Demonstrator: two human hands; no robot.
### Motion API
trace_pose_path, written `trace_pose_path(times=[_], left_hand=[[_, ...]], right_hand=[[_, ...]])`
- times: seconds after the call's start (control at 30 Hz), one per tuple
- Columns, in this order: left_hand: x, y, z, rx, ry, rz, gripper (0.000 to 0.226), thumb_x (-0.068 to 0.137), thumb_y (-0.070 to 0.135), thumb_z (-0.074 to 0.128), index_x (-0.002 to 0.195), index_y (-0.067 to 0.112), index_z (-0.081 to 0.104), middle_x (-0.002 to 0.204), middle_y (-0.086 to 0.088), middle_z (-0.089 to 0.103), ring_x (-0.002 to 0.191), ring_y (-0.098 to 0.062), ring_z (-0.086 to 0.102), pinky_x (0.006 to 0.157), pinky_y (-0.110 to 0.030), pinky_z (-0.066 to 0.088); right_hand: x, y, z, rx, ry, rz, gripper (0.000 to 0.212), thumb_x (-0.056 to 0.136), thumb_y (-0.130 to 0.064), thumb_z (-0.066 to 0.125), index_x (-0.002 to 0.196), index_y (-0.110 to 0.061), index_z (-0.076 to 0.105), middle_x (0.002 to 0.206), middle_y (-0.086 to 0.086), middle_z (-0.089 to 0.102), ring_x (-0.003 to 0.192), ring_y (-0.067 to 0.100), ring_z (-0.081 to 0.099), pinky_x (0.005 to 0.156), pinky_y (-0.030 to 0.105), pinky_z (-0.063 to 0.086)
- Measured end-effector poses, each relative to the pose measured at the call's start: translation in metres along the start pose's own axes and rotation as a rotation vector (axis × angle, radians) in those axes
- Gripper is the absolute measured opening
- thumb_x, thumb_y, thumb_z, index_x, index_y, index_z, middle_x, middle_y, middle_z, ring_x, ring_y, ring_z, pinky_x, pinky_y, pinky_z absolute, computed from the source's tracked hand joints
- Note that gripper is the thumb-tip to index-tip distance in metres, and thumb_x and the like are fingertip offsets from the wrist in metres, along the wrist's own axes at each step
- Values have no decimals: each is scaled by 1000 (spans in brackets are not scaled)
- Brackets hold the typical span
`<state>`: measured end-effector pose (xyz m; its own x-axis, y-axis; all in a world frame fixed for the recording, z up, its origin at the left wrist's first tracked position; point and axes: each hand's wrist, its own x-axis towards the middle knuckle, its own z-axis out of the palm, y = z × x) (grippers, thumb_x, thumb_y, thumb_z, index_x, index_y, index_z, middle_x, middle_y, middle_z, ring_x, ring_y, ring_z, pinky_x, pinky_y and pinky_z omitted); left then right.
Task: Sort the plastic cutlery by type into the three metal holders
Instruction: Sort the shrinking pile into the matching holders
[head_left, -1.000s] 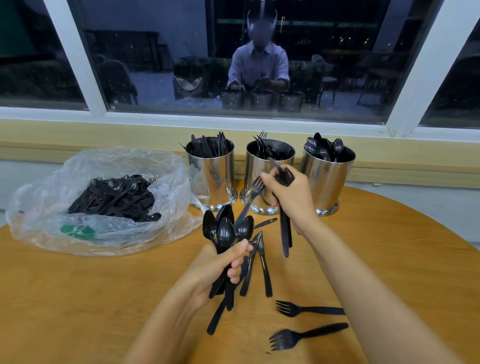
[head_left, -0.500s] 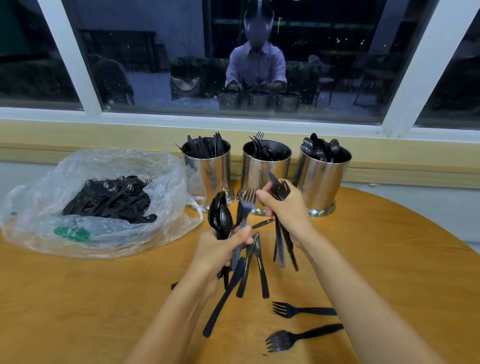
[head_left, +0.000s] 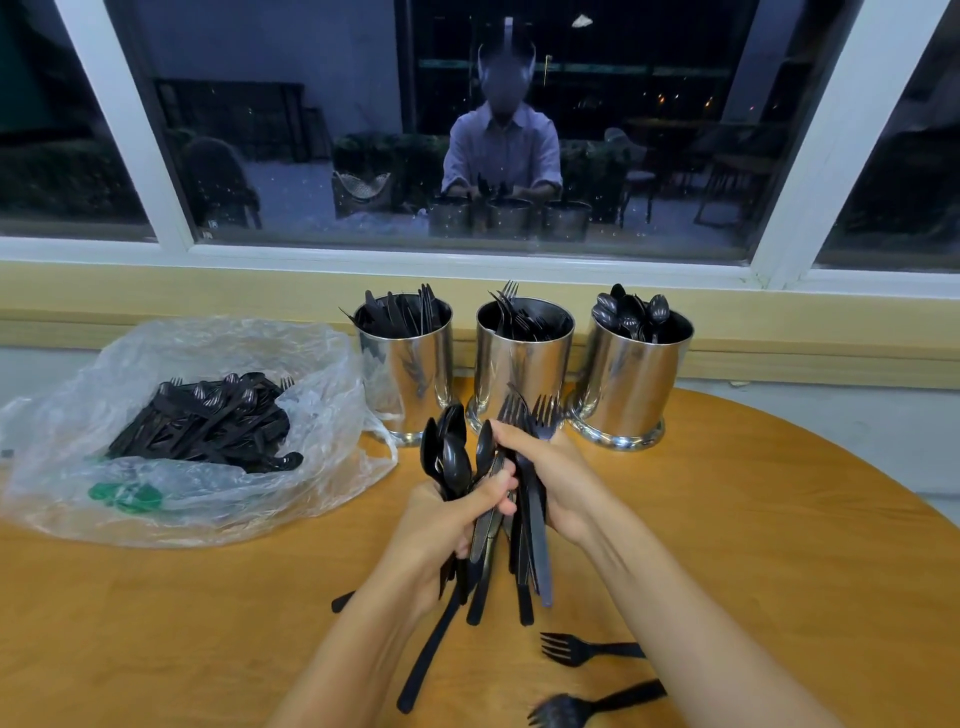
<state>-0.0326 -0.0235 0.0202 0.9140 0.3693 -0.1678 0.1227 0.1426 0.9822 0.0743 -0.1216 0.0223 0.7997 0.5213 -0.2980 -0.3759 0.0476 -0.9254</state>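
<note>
— Our left hand (head_left: 441, 530) has its fingers curled round a bunch of spoons (head_left: 453, 460), with the thumb laid across the front.
— Which way do they run?
— Nearly upright. The bowls are up and away from us, and the handles hang down toward the table (head_left: 779, 545).
— And our right hand (head_left: 563, 483)?
— It is just beside the left one. It grips a bunch of forks (head_left: 537, 415), tines up and pointing at the middle holder (head_left: 522, 364). Their handles drop below the palm, roughly parallel to the spoons.
— Anything between the two bunches?
— More black handles, but we cannot tell which hand holds those.
— What stands past our hands?
— Three holders in a row, at the far edge of the table below the window sill (head_left: 208, 291). The left holder (head_left: 410, 374) has knives, as far as we can make out. The middle one has forks with tines up, and the right holder (head_left: 631, 374) has spoons with bowls up.
— Farther left?
— A clear bag (head_left: 322, 395) lies open on the table. In it is a heap of cutlery (head_left: 208, 421) lying flat, most pieces slanting from near left to far right.
— And close to us?
— Two loose forks (head_left: 587, 649) lie flat on the table to the right of our arms. Their tines point left and their handles point right.
</note>
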Motion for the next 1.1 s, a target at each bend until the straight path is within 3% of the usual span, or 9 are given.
trace_pose_path(times=[0.07,0.13,0.23,0.33,0.47,0.67,0.83,0.93,1.1], left_hand=[[5,-2,2,-12,20,-6,30,80,43,72,101,21,76,90,1,77,74,-24,49,48,-18,33],[9,-4,4,-93,55,-33,34,80,40,74,103,14,74,76,-6,67,59,-17,44,48,-19,32],[16,-9,1,-157,107,-20,29,84,36,71,102,13,74,74,-12,56,47,-8,30,47,-18,33],[23,-8,-3,-210,125,4,22,90,29,66,102,13,75,76,0,71,45,-6,30,50,-20,31],[38,0,-5,-197,140,9,37,78,43,71,98,12,76,61,-7,48,50,-10,31,67,-31,38],[52,12,-2,-152,150,36,49,69,49,72,94,7,74,55,-6,31,48,-12,28,66,-29,37],[62,7,-8,-142,163,13,51,67,48,71,94,5,74,55,-10,31,48,-16,29,60,-30,34],[65,5,-9,-147,165,9,55,61,50,71,92,5,75,57,-11,32,44,-13,26,55,-29,29],[67,1,-9,-149,171,2,52,65,47,70,93,4,73,58,-11,33,42,-12,25,49,-25,27]], right_hand=[[1,-1,1,-33,48,-67,55,78,-39,80,112,0,59,96,20,64,67,23,61,46,28,50],[4,-8,-1,-59,122,-200,23,90,-29,68,84,-7,68,85,14,66,73,22,62,58,31,55],[13,-26,-12,-7,257,-328,32,95,-21,61,66,-12,69,77,7,70,84,22,67,86,38,53],[26,-61,-22,223,255,-361,21,98,-11,56,79,-3,58,69,7,63,65,20,68,74,37,60],[53,-136,-21,296,356,-621,26,98,-19,58,76,-7,49,58,0,47,44,11,43,53,28,49],[107,-182,3,226,426,-810,22,97,-19,60,81,-11,46,50,-3,45,45,12,40,62,28,53],[145,-141,0,-94,416,-751,24,96,-22,60,80,-4,58,54,-4,60,61,9,61,83,31,52],[153,-124,-9,-280,308,-681,21,94,-23,61,80,-7,63,71,-5,68,74,2,61,78,26,44],[170,-120,-18,-993,297,-431,43,86,-55,62,93,-14,69,98,9,69,104,30,59,93,48,48]])
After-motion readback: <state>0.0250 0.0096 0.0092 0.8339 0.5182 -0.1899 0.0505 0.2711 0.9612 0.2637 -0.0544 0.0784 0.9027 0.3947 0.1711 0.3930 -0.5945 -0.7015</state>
